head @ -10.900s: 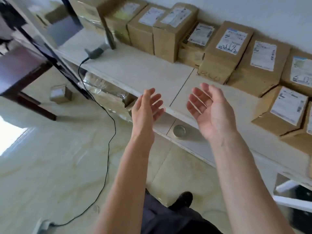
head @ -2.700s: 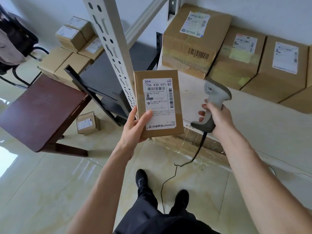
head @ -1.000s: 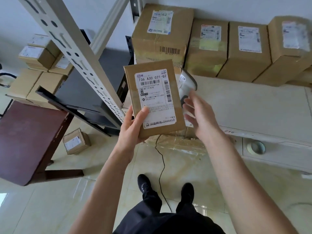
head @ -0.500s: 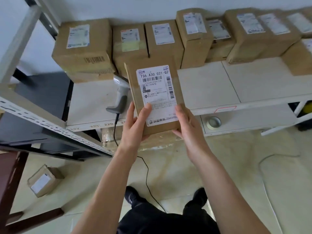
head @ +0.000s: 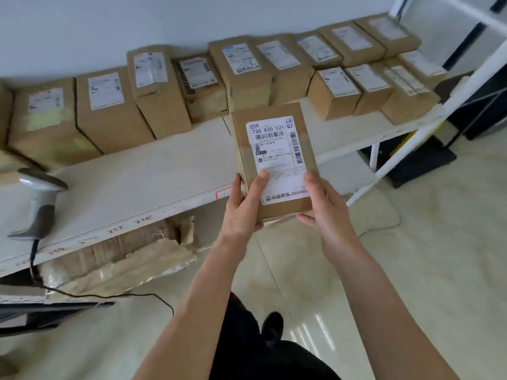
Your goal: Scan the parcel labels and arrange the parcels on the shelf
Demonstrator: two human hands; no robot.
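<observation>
The person holds one flat parcel (head: 274, 163) upright in front of the shelf (head: 142, 176), with its white label (head: 278, 157) turned toward the camera. The left hand (head: 242, 207) grips the parcel's lower left edge, thumb lying over the front of the label and the other fingers behind. The right hand (head: 323, 204) grips the lower right edge in the same way, its thumb on the label's right side. Holding it low and from both sides keeps the barcodes uncovered and the parcel steady (it looks thin, so one hand alone could let it tilt).

The parcel is in the air, just above the near edge of the shelf and not touching it. Behind it, a row of parcels (head: 164, 89) stands along the far wall, labels facing up and outward, probably so each can be read without lifting. In front of that row the shelf board is bare, wide enough for this parcel.

The scanner (head: 38, 204) rests at the left on the shelf, well apart from both hands, with its cable (head: 104, 296) hanging down to the floor. Since no hand holds it, I judge that scanning of this parcel is finished and the placing step is now in hand.
</observation>
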